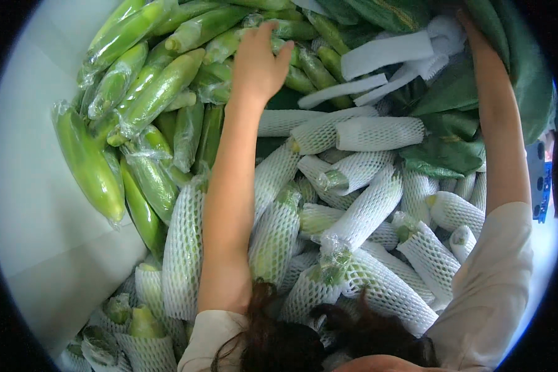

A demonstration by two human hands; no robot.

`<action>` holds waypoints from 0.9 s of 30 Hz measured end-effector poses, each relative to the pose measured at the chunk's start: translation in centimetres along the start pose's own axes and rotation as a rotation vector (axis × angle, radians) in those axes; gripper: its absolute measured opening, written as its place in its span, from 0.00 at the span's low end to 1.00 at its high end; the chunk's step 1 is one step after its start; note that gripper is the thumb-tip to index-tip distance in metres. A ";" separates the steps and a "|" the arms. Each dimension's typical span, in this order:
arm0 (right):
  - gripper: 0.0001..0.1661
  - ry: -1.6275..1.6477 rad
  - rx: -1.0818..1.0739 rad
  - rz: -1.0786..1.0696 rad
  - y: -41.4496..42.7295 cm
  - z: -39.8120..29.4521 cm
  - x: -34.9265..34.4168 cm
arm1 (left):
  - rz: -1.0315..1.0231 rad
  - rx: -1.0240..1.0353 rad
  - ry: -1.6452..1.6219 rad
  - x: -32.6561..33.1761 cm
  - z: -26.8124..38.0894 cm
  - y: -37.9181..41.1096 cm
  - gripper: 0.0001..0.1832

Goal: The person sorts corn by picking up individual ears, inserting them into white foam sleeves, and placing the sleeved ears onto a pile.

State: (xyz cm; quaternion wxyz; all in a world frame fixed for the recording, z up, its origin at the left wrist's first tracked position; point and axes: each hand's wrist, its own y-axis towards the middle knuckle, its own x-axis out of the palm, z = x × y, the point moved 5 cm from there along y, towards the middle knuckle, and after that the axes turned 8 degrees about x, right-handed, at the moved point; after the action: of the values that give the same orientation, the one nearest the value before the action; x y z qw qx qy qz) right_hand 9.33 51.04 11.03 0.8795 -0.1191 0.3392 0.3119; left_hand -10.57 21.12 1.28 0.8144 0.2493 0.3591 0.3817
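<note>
My left hand reaches over a heap of long green vegetables wrapped in clear film. Its thumb and fingers are spread, and nothing shows held in it; the undersides of the fingers are hidden. At the upper right, my right hand is mostly hidden among dark green sack cloth and bunched white foam netting, so its grip cannot be made out. Flat white foam sleeves lie between the two hands. Nearer to me are many vegetables in white foam net sleeves, piled at different angles.
A pale, smooth wall borders the heap on the left. More net-sleeved vegetables stand upright at the lower left. Folds of green sack cloth overlap the pile on the right. Beyond my right arm is a blue plastic object.
</note>
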 end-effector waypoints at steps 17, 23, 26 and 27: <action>0.16 0.205 -0.299 0.548 -5.8 0.7 -7.2 | -0.979 -0.211 -0.211 6.4 0.9 -6.0 0.42; 0.16 -0.114 -0.418 0.124 -2.2 1.8 -6.1 | -0.975 -0.331 -0.172 7.5 -2.3 -6.5 0.29; 0.33 0.177 -0.317 0.045 -17.6 -6.6 -16.0 | -0.863 -0.389 -0.131 6.2 -3.5 -6.6 0.27; 0.45 0.245 -0.404 0.096 -20.7 -7.1 -17.0 | -0.885 -0.412 -0.135 6.4 -3.3 -6.5 0.27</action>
State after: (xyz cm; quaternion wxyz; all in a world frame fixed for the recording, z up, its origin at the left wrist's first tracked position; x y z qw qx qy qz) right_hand 8.87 23.99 17.13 0.7743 -0.3134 0.3792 0.3981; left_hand -7.38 22.91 -7.67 0.9522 -0.0694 0.2941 0.0453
